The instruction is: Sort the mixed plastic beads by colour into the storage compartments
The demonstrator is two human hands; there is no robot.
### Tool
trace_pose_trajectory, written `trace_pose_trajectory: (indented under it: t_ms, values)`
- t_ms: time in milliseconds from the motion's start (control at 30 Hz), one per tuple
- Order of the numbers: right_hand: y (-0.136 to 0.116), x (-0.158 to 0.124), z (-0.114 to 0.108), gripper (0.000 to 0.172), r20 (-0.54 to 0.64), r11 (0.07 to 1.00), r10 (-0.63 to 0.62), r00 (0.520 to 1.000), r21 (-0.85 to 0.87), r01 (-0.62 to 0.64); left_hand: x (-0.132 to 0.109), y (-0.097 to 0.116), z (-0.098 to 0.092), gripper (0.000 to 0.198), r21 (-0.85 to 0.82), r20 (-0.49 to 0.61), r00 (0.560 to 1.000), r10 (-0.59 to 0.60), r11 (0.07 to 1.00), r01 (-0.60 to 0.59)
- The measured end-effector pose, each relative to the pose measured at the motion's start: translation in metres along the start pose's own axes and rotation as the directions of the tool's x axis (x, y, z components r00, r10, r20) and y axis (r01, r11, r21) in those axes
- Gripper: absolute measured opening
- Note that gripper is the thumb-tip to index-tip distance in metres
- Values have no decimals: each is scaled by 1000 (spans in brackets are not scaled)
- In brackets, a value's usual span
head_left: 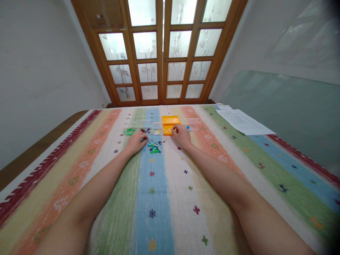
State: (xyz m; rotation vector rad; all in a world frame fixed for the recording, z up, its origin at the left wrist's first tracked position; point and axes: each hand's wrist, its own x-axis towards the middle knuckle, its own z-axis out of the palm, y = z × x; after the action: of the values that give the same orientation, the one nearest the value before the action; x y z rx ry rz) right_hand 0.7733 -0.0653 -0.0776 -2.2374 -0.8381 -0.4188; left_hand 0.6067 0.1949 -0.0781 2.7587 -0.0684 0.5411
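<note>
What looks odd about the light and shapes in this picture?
Head view: upper door panes glare almost white; the wooden door frame splays toward the top, likely wide-angle distortion; the upper right corner darkens; the pile of pieces looks indistinct.

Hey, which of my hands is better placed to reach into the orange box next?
Probably your right hand: its fingers are at the right side of the open orange box. Your left hand is farther from it, off to the left near the brown pieces.
</note>
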Motion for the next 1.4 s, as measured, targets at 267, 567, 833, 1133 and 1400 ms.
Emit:
trace_pose_trajectory:
  t_ms: [267,567,833,1133,1400]
  values:
    - [-9,-4,4,13,69,981,-195,978,9,195,2,0,-3,16,-157,16,996,89,984,-86]
    - [-13,-9,5,12,129,961,-278,952,33,276,1,-12,-15,17,-312,180,956,234,935,-170]
    - [-14,-10,9,14,190,938,-346,919,90,335,0,-5,-18,19,-327,179,971,157,941,-92]
    - [-23,-16,8,19,318,881,-473,822,144,451,-2,-23,-15,27,-250,-40,982,-186,953,170]
    - [-28,-20,7,15,380,834,-548,745,176,524,-2,-40,-21,27,-127,-240,880,-411,912,391]
